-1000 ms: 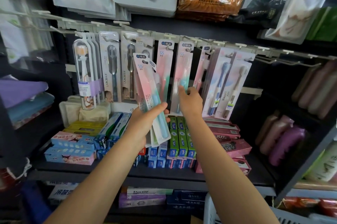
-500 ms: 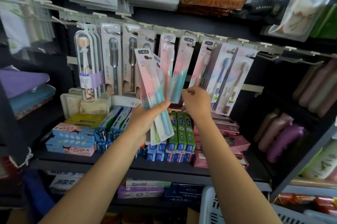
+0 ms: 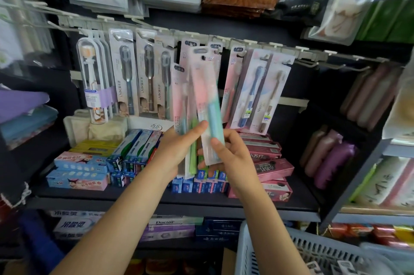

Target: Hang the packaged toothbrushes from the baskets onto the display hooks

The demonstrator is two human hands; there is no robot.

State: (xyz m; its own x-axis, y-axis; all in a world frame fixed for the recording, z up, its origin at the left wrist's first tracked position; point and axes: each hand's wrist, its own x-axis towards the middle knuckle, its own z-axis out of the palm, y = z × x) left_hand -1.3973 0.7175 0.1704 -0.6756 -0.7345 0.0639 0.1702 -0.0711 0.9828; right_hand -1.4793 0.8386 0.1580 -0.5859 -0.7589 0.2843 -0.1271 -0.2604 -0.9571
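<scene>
Toothbrush pack (image 3: 207,104), pink above and teal below, stands upright in front of the hook rail (image 3: 257,45), its hang-hole end raised toward the hooks, probably so the hole can be lined up with a peg. The right hand (image 3: 226,153) pinches its lower end, thumb on the front, which leaves the top free. The left hand (image 3: 179,149) grips a small bundle of further packs (image 3: 187,140) just beside it, likely kept ready as stock. A white basket (image 3: 302,252) sits low at right.
</scene>
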